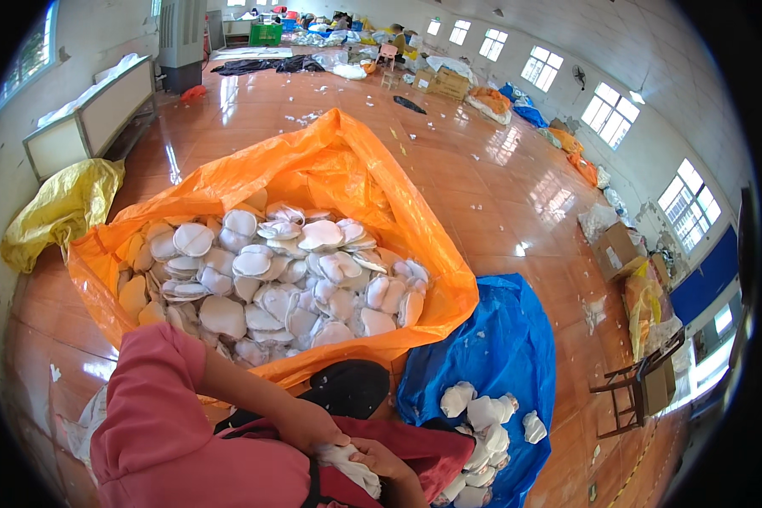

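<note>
Both my hands are together low in the view, over my lap. My left hand (313, 426) and my right hand (381, 460) pinch a white fabric piece (349, 467), crumpled between them. Its exact kind I cannot make out. In front of me a large orange plastic sack (381, 169) lies wide open, filled with many flat, rounded white fabric pads (222, 316), some with fluffy edges. Beside my right arm a blue plastic sheet or sack (516, 317) holds several bunched white fabric pieces (486, 413), more rounded than the pads.
A yellow sack (66, 207) slumps by the left wall near a white bench-like rack (89, 118). To the right stands a wooden chair (639, 385), with a cardboard box (615, 251) farther along the wall. White scraps dot the tiled floor (516, 203). Piled bags and boxes line the far end.
</note>
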The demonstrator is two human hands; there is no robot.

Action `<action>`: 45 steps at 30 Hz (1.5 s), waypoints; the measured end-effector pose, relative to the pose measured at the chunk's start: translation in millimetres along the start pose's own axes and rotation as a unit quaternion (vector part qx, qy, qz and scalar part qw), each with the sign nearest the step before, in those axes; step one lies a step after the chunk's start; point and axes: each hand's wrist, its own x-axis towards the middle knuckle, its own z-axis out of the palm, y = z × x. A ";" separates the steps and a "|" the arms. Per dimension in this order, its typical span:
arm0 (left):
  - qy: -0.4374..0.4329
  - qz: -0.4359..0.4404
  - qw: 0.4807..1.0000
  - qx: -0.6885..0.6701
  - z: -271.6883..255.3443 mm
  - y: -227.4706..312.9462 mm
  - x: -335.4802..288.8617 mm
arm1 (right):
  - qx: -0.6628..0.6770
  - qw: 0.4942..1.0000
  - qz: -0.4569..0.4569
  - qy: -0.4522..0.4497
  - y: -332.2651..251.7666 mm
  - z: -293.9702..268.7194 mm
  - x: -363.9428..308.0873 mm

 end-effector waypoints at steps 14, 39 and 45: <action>0.082 0.016 0.993 0.084 22.2 -5.9 1.0 | -0.129 0.986 -0.022 0.100 19.0 5.0 -3.9; 0.070 0.126 0.989 0.023 20.1 -14.2 -15.2 | -0.239 0.934 -0.185 0.192 -15.2 45.1 -22.3; 0.099 0.122 0.981 -0.112 31.8 -22.3 -16.2 | -0.130 0.946 -0.253 0.159 -20.9 49.7 -11.8</action>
